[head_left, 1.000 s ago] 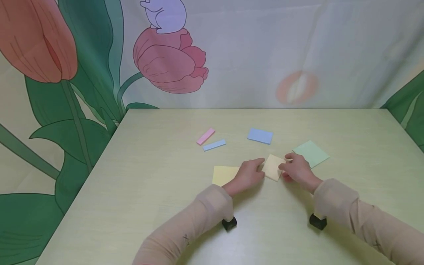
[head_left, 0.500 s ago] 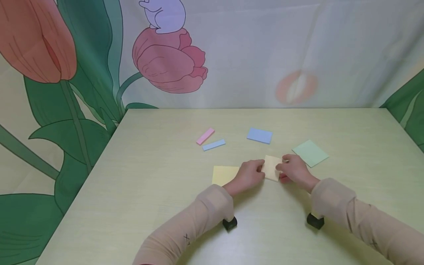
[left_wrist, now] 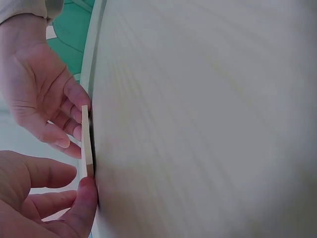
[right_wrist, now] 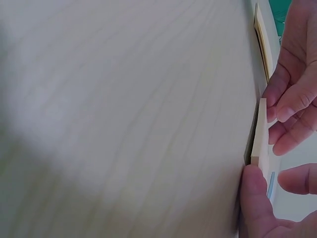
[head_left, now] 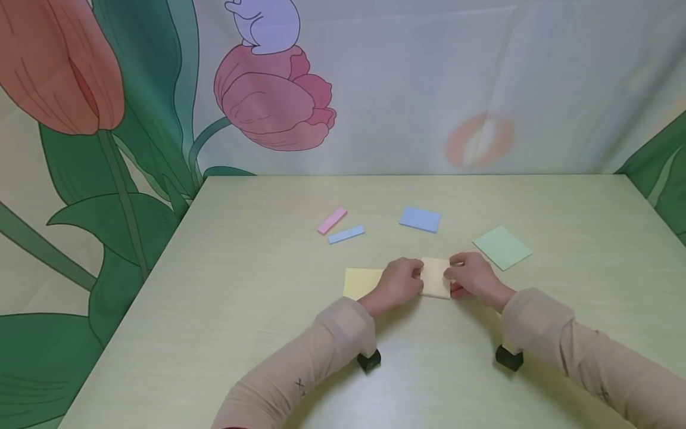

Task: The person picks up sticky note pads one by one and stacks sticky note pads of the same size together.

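In the head view a cream sticky note pad (head_left: pixel 436 277) is held between both hands, its sides now nearly square to the table. The left hand (head_left: pixel 399 281) grips its left edge with bent fingers. On the opposite edge, the right hand (head_left: pixel 474 277) holds it, a fingertip reaching over the top face. Seen edge-on in the left wrist view, the pad (left_wrist: pixel 87 141) has a dark shadow under it; whether it is lifted I cannot tell. A yellow pad (head_left: pixel 361 281) lies partly hidden behind the left hand.
Further back lie a pink strip pad (head_left: pixel 332 221), a light blue strip pad (head_left: pixel 346 235) and a blue pad (head_left: pixel 420 220). A green pad (head_left: pixel 502 247) lies right of the right hand. A printed curtain (head_left: pixel 396 89) hangs behind the table (head_left: pixel 241 262).
The cream pad has turned from slanted to nearly straight and shifted slightly left and nearer. The right hand moved left with it; the left hand's fingers came onto its left edge.
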A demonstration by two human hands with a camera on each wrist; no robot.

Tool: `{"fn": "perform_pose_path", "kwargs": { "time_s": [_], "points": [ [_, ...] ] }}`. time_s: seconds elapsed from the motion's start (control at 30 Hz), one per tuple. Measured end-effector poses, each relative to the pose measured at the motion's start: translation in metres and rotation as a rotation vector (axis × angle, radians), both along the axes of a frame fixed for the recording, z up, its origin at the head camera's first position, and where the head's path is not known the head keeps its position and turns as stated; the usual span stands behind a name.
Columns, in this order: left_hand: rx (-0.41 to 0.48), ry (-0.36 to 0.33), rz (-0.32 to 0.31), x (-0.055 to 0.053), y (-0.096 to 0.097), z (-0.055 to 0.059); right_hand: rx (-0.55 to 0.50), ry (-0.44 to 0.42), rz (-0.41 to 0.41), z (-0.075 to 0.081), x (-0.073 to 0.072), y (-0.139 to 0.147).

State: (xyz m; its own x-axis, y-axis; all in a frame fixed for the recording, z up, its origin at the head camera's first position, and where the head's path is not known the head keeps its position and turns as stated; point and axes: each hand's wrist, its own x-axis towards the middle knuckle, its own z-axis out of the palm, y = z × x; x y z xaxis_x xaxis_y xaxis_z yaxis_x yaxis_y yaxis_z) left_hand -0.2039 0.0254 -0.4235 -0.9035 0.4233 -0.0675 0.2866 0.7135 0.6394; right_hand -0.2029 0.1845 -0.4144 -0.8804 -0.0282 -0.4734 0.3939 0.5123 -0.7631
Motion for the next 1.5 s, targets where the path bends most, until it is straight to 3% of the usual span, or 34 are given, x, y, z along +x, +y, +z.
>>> {"fn": "perform_pose_path", "kwargs": {
  "time_s": [0.73, 1.03, 1.23, 1.37, 1.5],
  "points": [
    [-0.033, -0.037, 0.051, 0.006, -0.008, 0.005, -0.004, -0.005, 0.042, 0.001, 0.007, -0.006],
    [-0.051, -0.032, 0.045, 0.009, -0.011, 0.007, 0.008, 0.019, 0.067, 0.003, 0.012, -0.008],
    [-0.051, -0.079, 0.023, 0.009, -0.013, 0.008, 0.001, 0.009, 0.081, 0.003, 0.012, -0.008],
    [-0.022, -0.084, -0.014, 0.010, -0.017, 0.007, -0.019, -0.010, 0.087, 0.003, 0.012, -0.005],
    [0.064, -0.117, -0.018, 0.012, -0.021, 0.004, -0.088, -0.014, 0.052, 0.004, 0.011, -0.001]
  ]
}}
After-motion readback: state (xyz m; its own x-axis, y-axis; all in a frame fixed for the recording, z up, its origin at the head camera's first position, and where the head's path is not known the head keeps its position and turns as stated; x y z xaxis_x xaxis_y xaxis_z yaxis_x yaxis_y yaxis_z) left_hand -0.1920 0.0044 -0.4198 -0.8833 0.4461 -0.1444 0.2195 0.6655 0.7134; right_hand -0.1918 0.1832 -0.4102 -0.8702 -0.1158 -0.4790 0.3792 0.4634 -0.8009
